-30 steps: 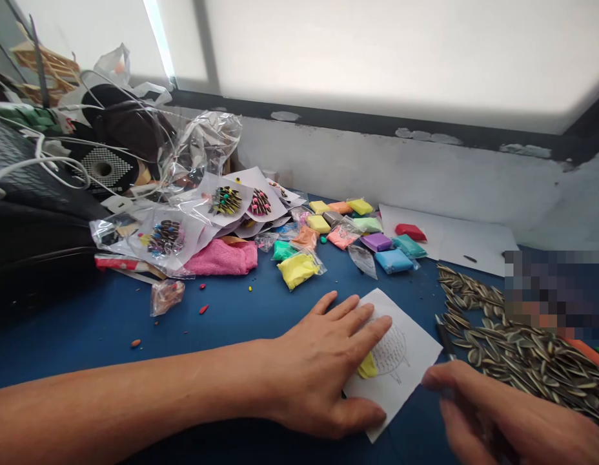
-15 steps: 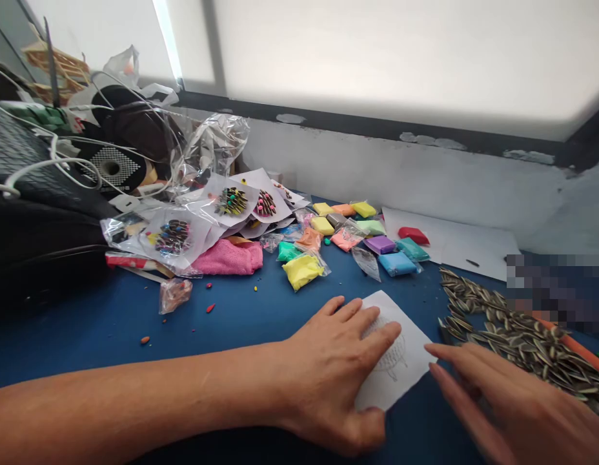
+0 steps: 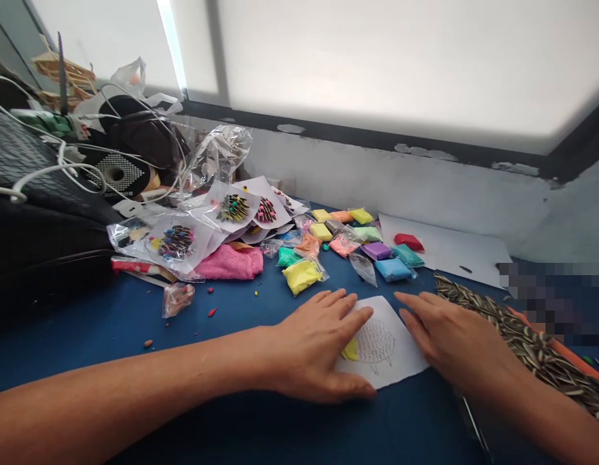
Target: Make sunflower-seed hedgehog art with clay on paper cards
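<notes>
A sheet of white paper (image 3: pixel 401 371) lies on the blue tabletop before me, with a pencil-drawn rounded, short-legged animal (image 3: pixel 375 342) on it. A flat yellow patch (image 3: pixel 350 351), perhaps clay, covers the drawing's left end and is partly hidden by my fingers. My left hand (image 3: pixel 323 345) rests across the paper's left side, palm down, fingers stretched. At the paper's right edge is my right hand (image 3: pixel 439 326), its fingers extended and slightly apart, with nothing seen in them. Striped sunflower seeds (image 3: pixel 522 342) are heaped just beyond it.
Coloured clay packets (image 3: pixel 394 270) and a yellow packet (image 3: pixel 302 276) lie further back. A pink cloth (image 3: pixel 232 263) and seed-covered paper pieces (image 3: pixel 234 208) are at the back left. A black bag (image 3: pixel 42 258) stands at the left; an orange strip (image 3: pixel 578 360) borders the seeds.
The right hand has moved left and away from me, over the paper's right edge. The left hand and paper have shifted slightly left, and the yellow patch now shows.
</notes>
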`<action>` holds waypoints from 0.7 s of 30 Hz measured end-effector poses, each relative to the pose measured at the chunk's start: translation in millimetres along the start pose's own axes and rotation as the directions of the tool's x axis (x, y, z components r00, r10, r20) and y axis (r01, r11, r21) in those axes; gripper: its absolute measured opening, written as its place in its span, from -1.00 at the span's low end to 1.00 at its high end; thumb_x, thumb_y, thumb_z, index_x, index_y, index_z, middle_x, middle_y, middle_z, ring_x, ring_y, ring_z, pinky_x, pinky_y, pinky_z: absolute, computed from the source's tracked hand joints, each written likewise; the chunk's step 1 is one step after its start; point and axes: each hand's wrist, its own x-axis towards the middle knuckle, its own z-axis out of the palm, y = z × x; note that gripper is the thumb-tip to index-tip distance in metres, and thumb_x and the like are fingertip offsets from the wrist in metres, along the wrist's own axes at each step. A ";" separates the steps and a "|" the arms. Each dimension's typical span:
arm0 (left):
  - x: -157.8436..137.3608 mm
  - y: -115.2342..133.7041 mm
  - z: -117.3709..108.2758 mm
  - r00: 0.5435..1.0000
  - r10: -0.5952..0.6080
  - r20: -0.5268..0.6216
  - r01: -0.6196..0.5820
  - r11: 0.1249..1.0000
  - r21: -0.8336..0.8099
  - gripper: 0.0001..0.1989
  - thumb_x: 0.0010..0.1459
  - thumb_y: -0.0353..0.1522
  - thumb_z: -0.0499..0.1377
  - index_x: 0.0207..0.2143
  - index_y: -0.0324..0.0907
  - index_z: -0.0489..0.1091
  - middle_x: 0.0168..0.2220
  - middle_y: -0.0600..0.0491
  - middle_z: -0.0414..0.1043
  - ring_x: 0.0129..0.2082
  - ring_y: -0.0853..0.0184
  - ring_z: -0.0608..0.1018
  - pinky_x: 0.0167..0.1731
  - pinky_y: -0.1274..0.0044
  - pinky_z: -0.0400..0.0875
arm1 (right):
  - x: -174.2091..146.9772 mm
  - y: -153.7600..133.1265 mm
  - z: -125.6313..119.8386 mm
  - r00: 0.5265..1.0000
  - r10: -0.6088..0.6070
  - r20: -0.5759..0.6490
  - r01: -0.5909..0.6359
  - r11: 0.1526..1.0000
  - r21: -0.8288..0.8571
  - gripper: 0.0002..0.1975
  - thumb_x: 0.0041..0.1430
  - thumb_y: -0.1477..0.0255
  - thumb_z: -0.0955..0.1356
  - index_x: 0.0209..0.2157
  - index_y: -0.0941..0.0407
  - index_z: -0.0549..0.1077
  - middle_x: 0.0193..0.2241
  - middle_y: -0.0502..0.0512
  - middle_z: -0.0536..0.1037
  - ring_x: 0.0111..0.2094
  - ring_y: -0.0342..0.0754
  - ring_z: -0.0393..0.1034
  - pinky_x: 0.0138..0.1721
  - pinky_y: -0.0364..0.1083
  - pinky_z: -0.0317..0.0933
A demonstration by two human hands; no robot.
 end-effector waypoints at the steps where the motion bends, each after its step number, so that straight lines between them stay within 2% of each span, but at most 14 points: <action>1: 0.7 -1.4 1.6 1.000 0.016 0.003 -0.016 1.000 -0.015 -0.04 0.14 0.06 0.20 0.38 -0.34 -0.01 0.38 -0.36 -0.03 0.39 -0.14 0.02 0.31 0.10 -0.05 | 6.0 -0.3 -0.4 1.000 -0.007 0.012 0.007 1.000 0.007 -0.56 0.33 0.40 0.12 0.03 0.12 0.52 -0.20 0.25 0.61 -0.26 0.21 0.59 -0.36 0.11 0.39; 4: 2.4 -5.6 2.5 0.998 0.053 0.017 -0.052 0.997 -0.064 -0.05 0.12 0.00 0.25 0.38 -0.32 0.01 0.37 -0.29 0.01 0.40 -0.08 0.00 0.33 0.15 -0.05 | 18.6 -1.1 -2.1 0.996 -0.062 0.061 0.060 0.997 0.046 -0.59 0.32 0.44 0.13 0.02 0.02 0.50 -0.23 0.13 0.58 -0.26 0.11 0.57 -0.30 0.05 0.36; 8: 3.8 -11.7 -1.2 0.995 0.097 0.034 -0.093 0.991 -0.099 -0.03 0.07 -0.06 0.31 0.38 -0.29 0.01 0.39 -0.22 -0.01 0.41 -0.02 -0.04 0.34 0.16 -0.06 | 20.6 -1.0 -4.5 0.988 -0.120 0.099 0.112 0.990 0.086 -0.73 0.29 0.43 0.17 -0.25 0.04 0.49 -0.33 0.07 0.52 -0.34 0.02 0.51 -0.30 0.00 0.31; 11: 3.9 -14.4 -3.7 0.992 0.119 0.048 -0.114 0.988 -0.103 0.00 0.04 -0.06 0.34 0.38 -0.30 0.01 0.40 -0.21 -0.04 0.42 0.00 -0.05 0.35 0.17 -0.10 | 16.4 2.8 -4.7 0.985 -0.141 0.100 0.131 0.987 0.098 -0.78 0.26 0.42 0.18 -0.39 0.05 0.41 -0.41 0.04 0.48 -0.40 -0.01 0.47 -0.35 -0.01 0.29; 15: 2.3 -12.4 -8.5 0.992 0.105 0.067 -0.102 0.994 -0.045 0.00 0.03 -0.05 0.35 0.36 -0.34 0.05 0.41 -0.23 -0.11 0.42 -0.01 -0.09 0.36 0.17 -0.18 | 8.4 8.3 -4.4 0.989 -0.139 0.060 0.133 0.987 0.088 -0.77 0.24 0.42 0.18 -0.45 0.07 0.38 -0.45 0.05 0.45 -0.45 0.01 0.46 -0.39 0.00 0.29; 18: 0.5 -9.4 -12.6 0.992 0.096 0.087 -0.097 0.995 0.009 -0.04 0.06 -0.05 0.34 0.34 -0.38 0.09 0.42 -0.25 -0.14 0.43 0.01 -0.12 0.37 0.23 -0.23 | -2.2 3.6 -7.6 0.984 -0.165 -0.067 0.169 0.983 0.066 -0.70 0.31 0.36 0.15 -0.39 0.08 0.43 -0.44 0.07 0.43 -0.51 0.01 0.45 -0.50 -0.02 0.27; 19: -0.2 -8.9 -13.5 0.990 0.096 0.099 -0.098 0.995 0.013 -0.05 0.09 -0.05 0.32 0.35 -0.38 0.07 0.42 -0.24 -0.16 0.43 0.02 -0.13 0.37 0.24 -0.25 | -6.8 -0.3 -9.4 0.961 -0.222 -0.166 0.233 0.971 0.053 -0.68 0.34 0.35 0.15 -0.36 0.08 0.46 -0.44 0.07 0.43 -0.53 -0.01 0.44 -0.55 -0.06 0.24; 21: -1.5 -9.0 -14.1 0.986 0.099 0.131 -0.100 0.995 0.004 -0.07 0.16 -0.03 0.26 0.38 -0.35 0.00 0.43 -0.21 -0.20 0.43 0.05 -0.16 0.37 0.23 -0.28 | -16.3 -9.8 -12.7 0.879 -0.360 -0.314 0.387 0.922 0.028 -0.71 0.36 0.40 0.16 -0.30 0.09 0.49 -0.48 0.03 0.39 -0.58 -0.08 0.38 -0.59 -0.12 0.21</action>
